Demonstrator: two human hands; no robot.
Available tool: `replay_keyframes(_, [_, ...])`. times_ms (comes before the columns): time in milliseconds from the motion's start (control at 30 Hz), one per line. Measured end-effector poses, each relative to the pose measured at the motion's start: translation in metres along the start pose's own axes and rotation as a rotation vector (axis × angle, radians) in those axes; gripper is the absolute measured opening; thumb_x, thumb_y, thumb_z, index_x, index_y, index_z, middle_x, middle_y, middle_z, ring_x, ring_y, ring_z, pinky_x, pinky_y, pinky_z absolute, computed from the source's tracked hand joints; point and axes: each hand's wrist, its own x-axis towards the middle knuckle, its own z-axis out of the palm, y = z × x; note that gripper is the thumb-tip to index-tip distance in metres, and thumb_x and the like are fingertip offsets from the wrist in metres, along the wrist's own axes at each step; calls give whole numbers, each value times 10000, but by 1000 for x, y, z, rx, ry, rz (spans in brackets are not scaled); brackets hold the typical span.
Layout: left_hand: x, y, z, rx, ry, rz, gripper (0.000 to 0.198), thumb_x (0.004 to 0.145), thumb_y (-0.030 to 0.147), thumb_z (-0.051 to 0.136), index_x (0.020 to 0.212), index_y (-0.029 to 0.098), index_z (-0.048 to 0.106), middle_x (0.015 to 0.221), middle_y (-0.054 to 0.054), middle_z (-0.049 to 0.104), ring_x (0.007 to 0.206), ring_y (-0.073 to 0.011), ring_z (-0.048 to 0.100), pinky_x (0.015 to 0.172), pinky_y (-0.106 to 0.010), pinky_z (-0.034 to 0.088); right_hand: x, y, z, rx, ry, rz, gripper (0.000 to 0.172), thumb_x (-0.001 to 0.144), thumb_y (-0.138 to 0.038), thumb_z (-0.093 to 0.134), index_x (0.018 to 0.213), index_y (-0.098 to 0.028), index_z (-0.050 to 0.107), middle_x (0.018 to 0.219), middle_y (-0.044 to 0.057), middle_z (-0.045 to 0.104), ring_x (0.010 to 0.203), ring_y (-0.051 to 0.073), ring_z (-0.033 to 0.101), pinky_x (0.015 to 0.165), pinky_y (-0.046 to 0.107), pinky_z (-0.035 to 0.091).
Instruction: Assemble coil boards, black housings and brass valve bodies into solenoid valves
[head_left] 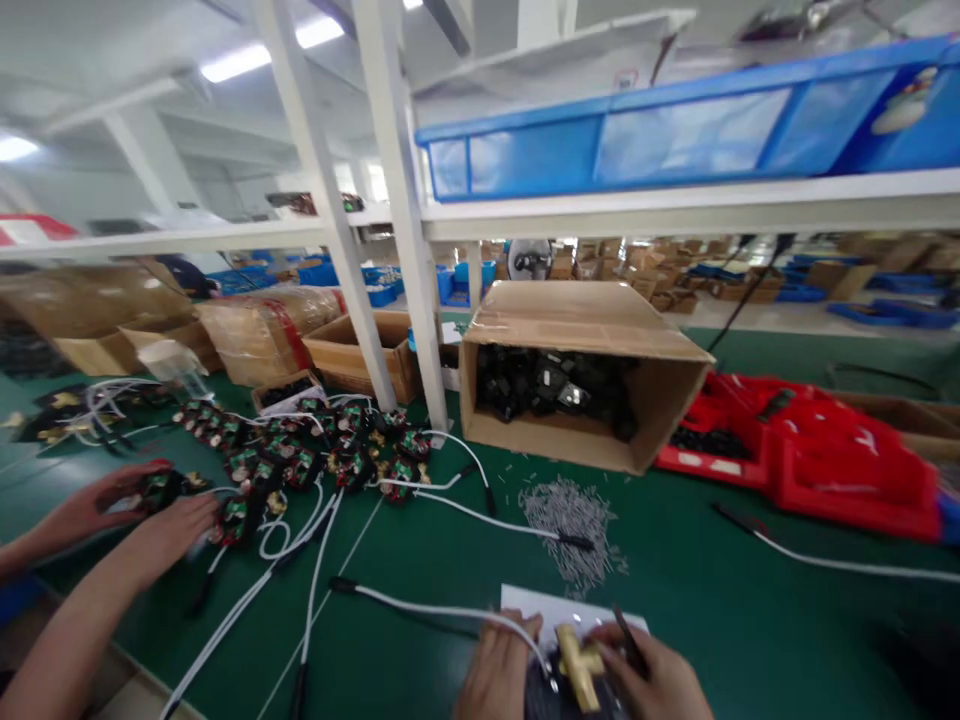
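Observation:
At the bottom of the view, my left hand is closed against the left side of a black unit with a brass T-shaped fitting on top. A white cable runs from this unit to the left and ends in a black tip. My right hand is at the fitting's right side, its fingers closed around a dark slim tool; the tool's kind is not clear. Under the unit lies a white sheet. The lower part of the unit is cut off by the frame's edge.
Small grey screw-like pieces lie heaped beyond my hands. A cardboard box of black parts stands behind, red bins to its right. At left, a co-worker's hands handle circuit-board assemblies. White posts carry a shelf.

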Motion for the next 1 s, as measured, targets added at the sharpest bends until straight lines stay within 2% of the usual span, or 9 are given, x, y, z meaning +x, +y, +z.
replay_keyframes(100, [4, 10, 14, 15, -9, 20, 716, 590, 204, 734, 1252, 172, 463, 1304, -156, 484, 1253, -353, 372, 1083, -536, 218, -4, -3, -5, 108, -7, 55, 238, 703, -380, 583, 724, -168, 690, 761, 68, 711, 744, 236, 643, 695, 297, 483])
replay_keyframes(267, [20, 10, 7, 21, -26, 189, 585, 631, 173, 707, 1173, 197, 488, 1213, -100, 554, 1173, -277, 460, 1091, -498, 214, -5, -3, -6, 194, 44, 136, 255, 726, -350, 584, 784, -114, 663, 752, 85, 693, 676, 194, 616, 619, 276, 461])
replay_keyframes(467, [23, 6, 1, 22, -53, 200, 563, 655, 197, 704, 1174, 193, 485, 1191, -109, 552, 1169, -282, 453, 1071, -513, 237, -8, -10, -5, 139, 32, 105, 131, 732, -220, 575, 758, -132, 668, 741, 71, 690, 686, 190, 620, 644, 276, 472])
replay_keyframes(600, [25, 8, 5, 7, -64, 171, 559, 666, 192, 696, 1185, 199, 489, 1207, -105, 551, 1178, -275, 451, 1081, -496, 236, -19, -10, -4, -14, 33, -125, 346, 708, -32, 462, 913, -186, 694, 976, 65, 694, 934, 208, 615, 860, 319, 445])
replay_keyframes(733, [13, 17, 4, 13, -64, 106, 672, 682, 158, 659, 1301, 207, 404, 1313, -107, 491, 1232, -264, 422, 1056, -423, 322, -29, -2, -2, -160, 54, -283, 499, 690, 19, 387, 1042, -184, 677, 1095, 65, 664, 1024, 191, 607, 927, 333, 443])
replay_keyframes(800, [2, 27, -9, 80, -28, 54, 712, 689, 169, 651, 1341, 205, 366, 1352, -108, 464, 1243, -273, 421, 1035, -400, 354, -29, 0, -8, -162, -31, -260, 489, 699, 2, 416, 1062, -201, 673, 1146, 51, 640, 1064, 198, 589, 957, 346, 426])
replay_keyframes(867, [-3, 37, -35, 138, 32, 0, 495, 771, 232, 582, 1255, 219, 483, 1225, -85, 585, 1107, -253, 551, 926, -357, 447, -23, 0, -20, -136, -90, -200, 389, 758, -74, 461, 1053, -205, 678, 1142, 50, 642, 1051, 213, 597, 931, 345, 443])
replay_keyframes(933, [8, 44, -68, 164, 122, -26, 255, 883, 283, 414, 1022, 232, 622, 892, -29, 698, 797, -185, 652, 700, -283, 504, -8, 0, -36, -166, -8, -78, 276, 831, -205, 472, 998, -179, 689, 1035, 69, 689, 952, 224, 639, 831, 323, 485])
replay_keyframes(1000, [40, 42, -99, 277, 279, 10, 247, 897, 276, 386, 925, 202, 620, 789, -17, 676, 714, -168, 634, 644, -270, 480, 12, 1, -48, -263, 135, 41, 253, 856, -277, 469, 936, -160, 679, 900, 76, 711, 837, 219, 658, 729, 295, 489])
